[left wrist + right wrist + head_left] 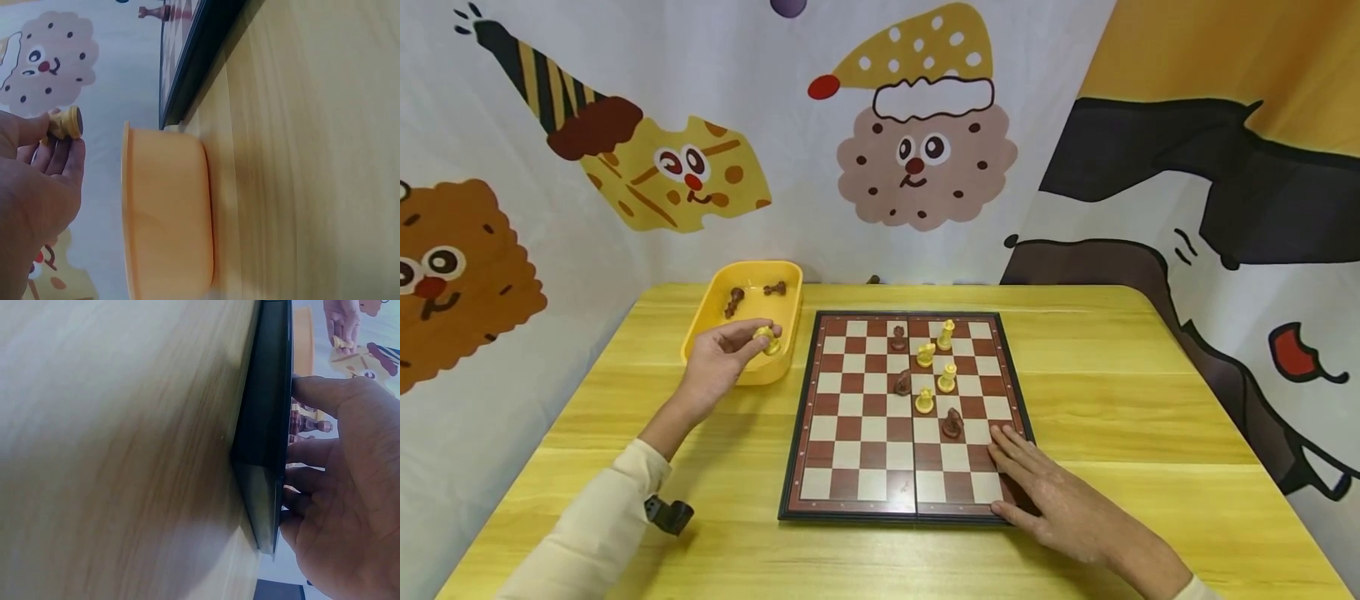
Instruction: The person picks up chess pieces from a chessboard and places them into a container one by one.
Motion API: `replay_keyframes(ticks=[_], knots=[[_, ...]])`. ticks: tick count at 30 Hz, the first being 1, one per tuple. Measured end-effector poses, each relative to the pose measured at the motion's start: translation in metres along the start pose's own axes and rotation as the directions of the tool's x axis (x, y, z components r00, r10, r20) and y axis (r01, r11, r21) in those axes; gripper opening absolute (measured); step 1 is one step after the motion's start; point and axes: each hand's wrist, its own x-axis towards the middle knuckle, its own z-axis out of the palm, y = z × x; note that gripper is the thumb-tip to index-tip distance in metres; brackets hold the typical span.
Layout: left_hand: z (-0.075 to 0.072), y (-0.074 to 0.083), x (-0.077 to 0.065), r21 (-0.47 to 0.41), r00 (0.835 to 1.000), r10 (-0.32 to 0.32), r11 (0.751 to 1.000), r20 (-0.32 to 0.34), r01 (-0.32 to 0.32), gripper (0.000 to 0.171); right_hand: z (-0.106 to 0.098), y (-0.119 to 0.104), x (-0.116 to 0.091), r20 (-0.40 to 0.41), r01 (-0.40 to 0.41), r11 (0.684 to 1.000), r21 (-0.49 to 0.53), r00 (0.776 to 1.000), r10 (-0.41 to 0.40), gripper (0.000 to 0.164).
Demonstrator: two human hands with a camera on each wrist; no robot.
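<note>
My left hand pinches a yellow chess piece between thumb and fingers, above the near part of a yellow plastic bin. In the left wrist view the piece lies tilted sideways with its round base outward; its exact kind is unclear. On the right, my right hand rests on the lower right edge of a folding chessboard, fingers extended over its rim. Yellow pieces and brown pieces stand on the board, mostly right of centre.
Two brown chess pieces lie on their sides inside the bin. A small dark object shows at the table's back edge. Behind the wooden table hangs a curtain with cartoon prints.
</note>
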Motion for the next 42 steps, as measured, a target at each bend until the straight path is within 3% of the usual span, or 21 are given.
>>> replay_keyframes(ticks=[12, 19, 32, 38, 42], knots=[[-0.005, -0.001, 0.007, 0.048, 0.991, -0.054, 0.997, -0.124, 0.061, 0.031, 0.003, 0.002, 0.0, -0.026, 0.016, 1.0, -0.018, 1.0, -0.016, 0.076], [-0.005, 0.001, 0.007, 0.057, 0.989, -0.067, 0.996, -0.129, 0.074, 0.043, 0.003, 0.002, 0.0, -0.025, 0.015, 0.999, -0.03, 1.0, -0.016, 0.076], [0.006, -0.002, 0.006, -0.046, 0.995, 0.012, 0.999, -0.102, -0.017, 0.042, 0.0, 0.001, -0.001, -0.035, 0.024, 0.999, -0.026, 0.999, -0.025, 0.075], [0.012, -0.006, -0.001, -0.089, 0.996, 0.021, 0.996, -0.084, -0.028, 0.036, 0.004, -0.002, -0.002, 0.05, 0.001, 0.999, 0.041, 0.999, -0.003, 0.079], [0.019, -0.005, 0.002, -0.121, 0.996, 0.06, 0.99, -0.069, -0.068, 0.036, -0.001, -0.002, 0.0, 0.043, -0.009, 0.999, 0.03, 0.999, 0.007, 0.079]])
